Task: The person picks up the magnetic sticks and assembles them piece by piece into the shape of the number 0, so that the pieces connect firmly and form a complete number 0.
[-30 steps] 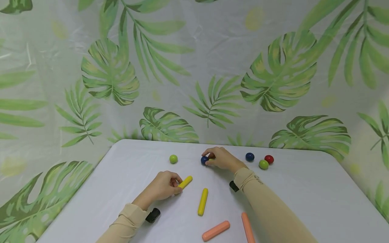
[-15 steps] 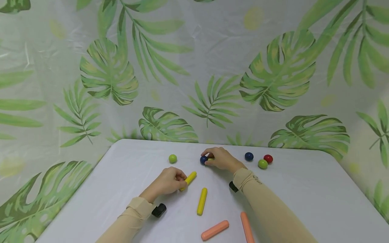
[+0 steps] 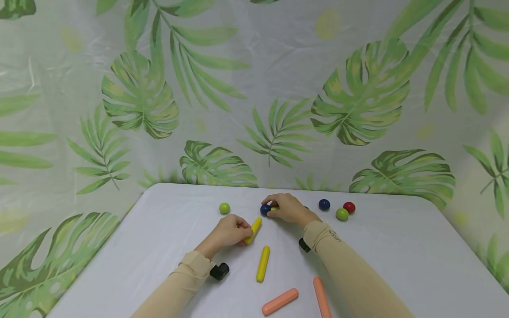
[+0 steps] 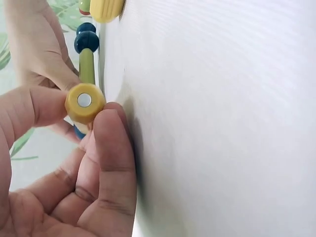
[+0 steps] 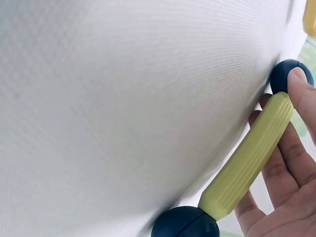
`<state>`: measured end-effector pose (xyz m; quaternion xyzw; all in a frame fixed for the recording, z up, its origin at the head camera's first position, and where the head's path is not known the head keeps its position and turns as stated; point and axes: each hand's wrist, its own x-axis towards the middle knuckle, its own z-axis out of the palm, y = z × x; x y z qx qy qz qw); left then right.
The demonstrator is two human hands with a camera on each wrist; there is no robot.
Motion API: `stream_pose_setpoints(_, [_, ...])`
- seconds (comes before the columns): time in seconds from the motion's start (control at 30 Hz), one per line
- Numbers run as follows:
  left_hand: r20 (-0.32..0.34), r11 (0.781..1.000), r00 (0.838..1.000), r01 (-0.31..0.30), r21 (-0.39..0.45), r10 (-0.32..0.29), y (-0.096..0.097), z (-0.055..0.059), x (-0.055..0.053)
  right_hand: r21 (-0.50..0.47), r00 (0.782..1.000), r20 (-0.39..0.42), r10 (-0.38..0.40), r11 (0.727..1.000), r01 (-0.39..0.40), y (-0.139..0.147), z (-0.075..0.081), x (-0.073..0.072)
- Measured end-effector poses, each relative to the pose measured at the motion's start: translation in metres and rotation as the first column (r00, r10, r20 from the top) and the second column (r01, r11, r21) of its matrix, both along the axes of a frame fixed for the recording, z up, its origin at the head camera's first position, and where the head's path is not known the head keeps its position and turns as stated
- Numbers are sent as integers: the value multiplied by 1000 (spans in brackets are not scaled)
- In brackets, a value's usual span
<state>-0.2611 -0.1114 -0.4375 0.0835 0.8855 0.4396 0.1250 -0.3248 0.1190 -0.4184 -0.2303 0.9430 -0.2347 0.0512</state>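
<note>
Left hand (image 3: 231, 230) working near the middle of the white table (image 3: 401, 260), its thumb and fingers pinching a yellow faceted stick (image 3: 256, 225). In the left wrist view the stick is pointing one end at the camera, showing a round silvery disc (image 4: 84, 100). The far end is leaning toward the right hand (image 3: 289, 208), near a dark-blue glossy ball (image 3: 265, 210); whether they are touching I cannot tell.

Right hand's fingers are pinching that ball, thumb pressing on its face. A ribbed yellow-green stick (image 5: 247, 158) is running from it to a second dark-blue ball (image 5: 185, 223), touching both.

On the table, a second yellow stick (image 3: 263, 264) is lying nearer the wearer, two salmon-pink sticks (image 3: 280, 301) nearer again. A lime-green ball (image 3: 224, 208) is sitting beyond the left hand; a loose dark-blue ball (image 3: 324, 204), a red ball (image 3: 349, 207) and another lime-green ball (image 3: 342, 214) are resting right of the right hand. Leaf-printed sheeting (image 3: 222, 115) is hanging behind.
</note>
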Motion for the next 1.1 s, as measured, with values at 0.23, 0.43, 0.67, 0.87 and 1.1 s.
stream_pose_setpoints(0.23, [23, 997, 999, -41, 69, 40, 9, 4, -1, -8, 1000, -2, -3, 1000, 3, 1, -2, -1])
stream_pose_setpoints(0.43, [58, 991, 997, -60, 118, 54, 14, 3, -4, -24, 1000, 11, 2, 1000, -2, 1, -1, -1])
stream_pose_setpoints(0.67, [72, 986, 996, -61, 157, 50, 18, 1, -8, -9, 1000, 4, 2, 1000, -2, 0, -1, -2])
stream_pose_setpoints(0.87, [90, 983, 994, -73, 168, 59, 20, 1, -10, 4, 1000, 10, -14, 1000, 14, -1, -1, -3])
stream_pose_setpoints(1.1, [98, 980, 994, -56, 193, 37, 22, 0, -11, -1, 1000, -5, 6, 1000, -6, 0, 0, -4])
